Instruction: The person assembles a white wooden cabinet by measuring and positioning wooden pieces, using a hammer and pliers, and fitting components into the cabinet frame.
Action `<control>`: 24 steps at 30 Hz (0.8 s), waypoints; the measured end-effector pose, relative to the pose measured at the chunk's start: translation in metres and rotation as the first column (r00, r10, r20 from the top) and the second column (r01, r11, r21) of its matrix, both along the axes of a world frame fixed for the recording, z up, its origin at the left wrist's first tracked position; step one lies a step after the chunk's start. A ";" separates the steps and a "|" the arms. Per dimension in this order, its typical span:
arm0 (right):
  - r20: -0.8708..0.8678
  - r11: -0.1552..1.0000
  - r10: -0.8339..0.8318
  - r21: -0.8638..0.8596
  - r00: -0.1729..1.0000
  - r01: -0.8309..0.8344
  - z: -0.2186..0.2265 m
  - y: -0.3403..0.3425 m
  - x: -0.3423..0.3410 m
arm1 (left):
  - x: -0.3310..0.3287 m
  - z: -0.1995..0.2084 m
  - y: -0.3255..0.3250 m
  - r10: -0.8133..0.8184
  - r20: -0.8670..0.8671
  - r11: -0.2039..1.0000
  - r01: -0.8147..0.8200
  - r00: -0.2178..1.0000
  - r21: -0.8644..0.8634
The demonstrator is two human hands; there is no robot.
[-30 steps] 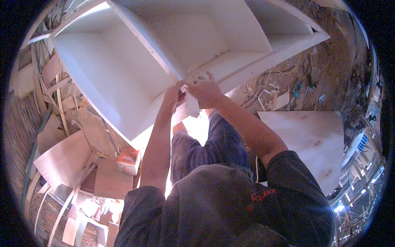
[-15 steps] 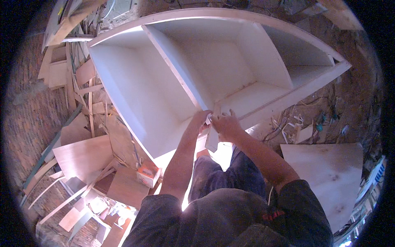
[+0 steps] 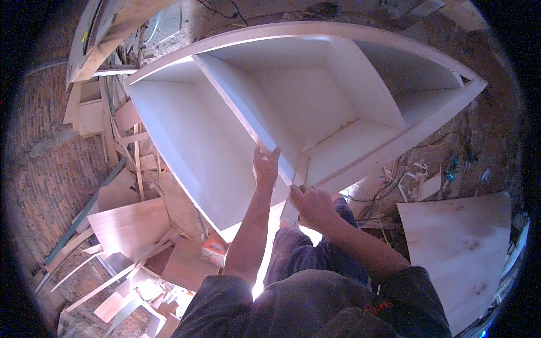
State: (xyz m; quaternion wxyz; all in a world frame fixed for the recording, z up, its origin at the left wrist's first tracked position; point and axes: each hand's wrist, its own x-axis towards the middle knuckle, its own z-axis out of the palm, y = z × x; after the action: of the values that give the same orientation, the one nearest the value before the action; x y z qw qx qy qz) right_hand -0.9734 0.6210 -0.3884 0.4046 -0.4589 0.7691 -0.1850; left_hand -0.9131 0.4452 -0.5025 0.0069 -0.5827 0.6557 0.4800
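Note:
A large white cabinet (image 3: 225, 121) with wooden edges lies open side up before me. A divider panel (image 3: 235, 110) with a bare wood edge runs across it toward me. My left hand (image 3: 266, 168) straddles this edge, thumb on one side and fingers on the other, closed on it. Lower and to the right, my right hand (image 3: 311, 205) is closed at the divider's near end, by the cabinet's front board (image 3: 291, 211). Its fingers are bent, and whatever they pinch is hidden.
Plywood offcuts (image 3: 132, 222) and thin wood strips lie on the left beside an orange and white box (image 3: 215, 249). A pale stained sheet (image 3: 459, 248) lies at right. Cables (image 3: 389, 183) and scraps lie beyond it. A wooden frame (image 3: 107, 42) stands at the upper left.
My left hand has moved away from the right hand, up along the divider's edge. A small white piece between the hands no longer shows. The whole view has shifted slightly.

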 end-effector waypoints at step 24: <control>-0.432 0.966 0.155 -0.123 0.889 -0.228 -0.082 0.006 0.015 | -0.023 0.000 -0.025 -0.102 0.061 0.993 0.098 0.993 0.072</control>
State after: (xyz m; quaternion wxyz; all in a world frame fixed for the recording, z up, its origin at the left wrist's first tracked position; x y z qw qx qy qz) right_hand -0.9581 0.6271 -0.4705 0.2060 -0.5944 0.7700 -0.1063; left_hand -0.9358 0.4198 -0.5026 0.0721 -0.5638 0.6666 0.4823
